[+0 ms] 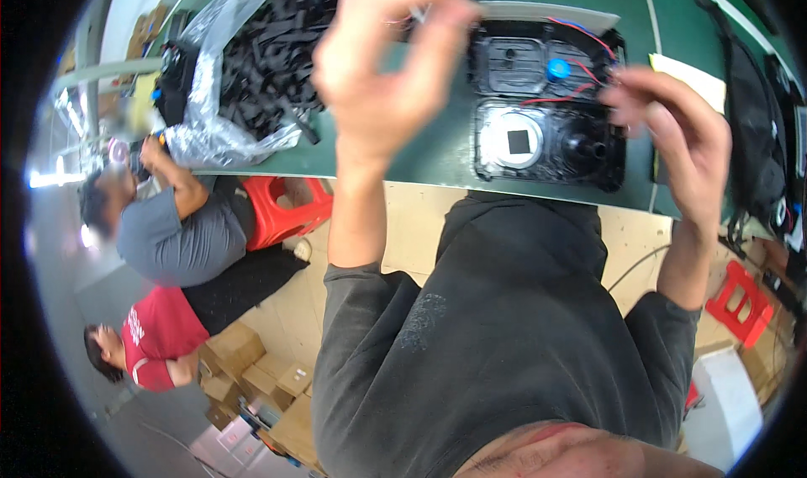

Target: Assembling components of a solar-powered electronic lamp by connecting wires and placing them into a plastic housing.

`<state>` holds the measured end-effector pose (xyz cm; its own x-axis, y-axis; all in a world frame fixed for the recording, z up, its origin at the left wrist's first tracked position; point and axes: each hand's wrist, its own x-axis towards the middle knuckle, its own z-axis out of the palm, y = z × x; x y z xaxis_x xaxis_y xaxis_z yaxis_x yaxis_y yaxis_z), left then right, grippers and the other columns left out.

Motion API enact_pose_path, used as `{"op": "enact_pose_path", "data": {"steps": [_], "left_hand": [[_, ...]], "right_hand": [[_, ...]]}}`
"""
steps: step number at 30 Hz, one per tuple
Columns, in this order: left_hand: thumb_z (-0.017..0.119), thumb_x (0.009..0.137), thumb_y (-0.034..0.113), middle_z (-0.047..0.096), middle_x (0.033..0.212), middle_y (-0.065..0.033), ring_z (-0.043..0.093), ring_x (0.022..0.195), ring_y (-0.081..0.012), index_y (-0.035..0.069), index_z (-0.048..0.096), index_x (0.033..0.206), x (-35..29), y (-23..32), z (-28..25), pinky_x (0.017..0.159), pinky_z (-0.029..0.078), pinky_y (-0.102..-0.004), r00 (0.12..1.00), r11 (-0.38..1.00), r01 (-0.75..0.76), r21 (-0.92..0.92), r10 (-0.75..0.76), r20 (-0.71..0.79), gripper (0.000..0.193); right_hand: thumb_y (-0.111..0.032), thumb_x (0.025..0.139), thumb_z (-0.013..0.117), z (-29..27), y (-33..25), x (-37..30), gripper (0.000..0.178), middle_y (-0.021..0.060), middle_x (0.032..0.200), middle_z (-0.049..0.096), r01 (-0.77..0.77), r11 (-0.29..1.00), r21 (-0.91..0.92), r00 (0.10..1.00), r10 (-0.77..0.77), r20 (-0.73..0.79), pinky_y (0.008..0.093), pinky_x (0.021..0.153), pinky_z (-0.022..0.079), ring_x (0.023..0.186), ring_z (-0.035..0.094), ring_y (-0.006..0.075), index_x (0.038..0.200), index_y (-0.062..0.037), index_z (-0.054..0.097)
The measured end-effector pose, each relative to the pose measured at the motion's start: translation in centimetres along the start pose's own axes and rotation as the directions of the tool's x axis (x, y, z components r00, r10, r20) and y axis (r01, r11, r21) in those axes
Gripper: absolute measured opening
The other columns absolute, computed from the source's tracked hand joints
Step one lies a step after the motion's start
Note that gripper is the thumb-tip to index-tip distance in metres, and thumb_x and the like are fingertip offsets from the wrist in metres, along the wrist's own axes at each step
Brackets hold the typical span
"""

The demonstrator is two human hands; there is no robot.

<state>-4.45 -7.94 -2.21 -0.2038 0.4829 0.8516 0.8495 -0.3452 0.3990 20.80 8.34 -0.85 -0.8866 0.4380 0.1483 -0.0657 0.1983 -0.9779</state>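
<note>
My left hand (pixel 382 70) is raised above the bench, left of a black plastic housing, blurred by motion. A gap shows between its thumb and fingers, and I see nothing held there. Over the housing's right edge is my right hand (pixel 681 133), fingers half bent and thumb apart, near thin red wires (pixel 580 91). The housing lies open as two halves. Its far half (pixel 513 70) carries a round blue part (pixel 558 70) and the wires. In the near half (pixel 578 175) sits a round white speaker-like piece (pixel 513 140) with a dark square on it.
A clear plastic bag (pixel 202 108) full of black parts (pixel 273 66) lies left on the green bench (pixel 420 154). Right are a pale sheet (pixel 689 79) and a black bag (pixel 752 125). Two people sit left, near a red stool (pixel 286 217) and cardboard boxes (pixel 239 352).
</note>
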Motion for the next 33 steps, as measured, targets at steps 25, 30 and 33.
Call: {"op": "enact_pose_path", "data": {"steps": [25,30,33], "left_hand": [[0.078,0.087,0.018,0.069,0.093,-0.0073,0.066,0.087,-0.028,0.004,0.073,0.095,0.5,0.5,9.9,0.079,0.049,-0.0386,0.834,0.965,-0.117,0.233,-0.032,0.551,0.017],[0.077,0.087,0.022,0.066,0.093,-0.0062,0.067,0.087,-0.0282,0.007,0.075,0.095,0.7,2.0,10.5,0.08,0.052,-0.0398,0.792,0.905,-0.124,0.407,-0.157,0.591,0.017],[0.076,0.088,0.019,0.065,0.092,-0.0067,0.068,0.085,-0.0283,0.009,0.076,0.094,0.5,2.4,10.7,0.075,0.054,-0.0398,0.817,0.884,-0.107,0.455,-0.183,0.547,0.012]], "right_hand": [[0.01,0.082,0.08,-8.5,5.3,6.4,0.057,0.0103,0.119,0.068,-0.25,0.945,0.209,0.964,0.225,0.139,0.0252,0.085,0.058,0.091,0.068,0.0115,0.136,0.0012,0.061],[0.005,0.088,0.077,-8.9,5.3,7.1,0.056,0.0102,0.119,0.069,-0.301,0.952,-0.051,0.924,0.305,0.231,0.0251,0.088,0.057,0.096,0.068,0.0111,0.141,0.0024,0.058],[-0.002,0.093,0.076,-8.8,6.3,7.0,0.044,0.0052,0.106,0.073,-0.25,0.967,0.055,0.928,0.223,0.298,0.0238,0.085,0.055,0.095,0.066,0.0088,0.134,0.0019,0.064]]}}
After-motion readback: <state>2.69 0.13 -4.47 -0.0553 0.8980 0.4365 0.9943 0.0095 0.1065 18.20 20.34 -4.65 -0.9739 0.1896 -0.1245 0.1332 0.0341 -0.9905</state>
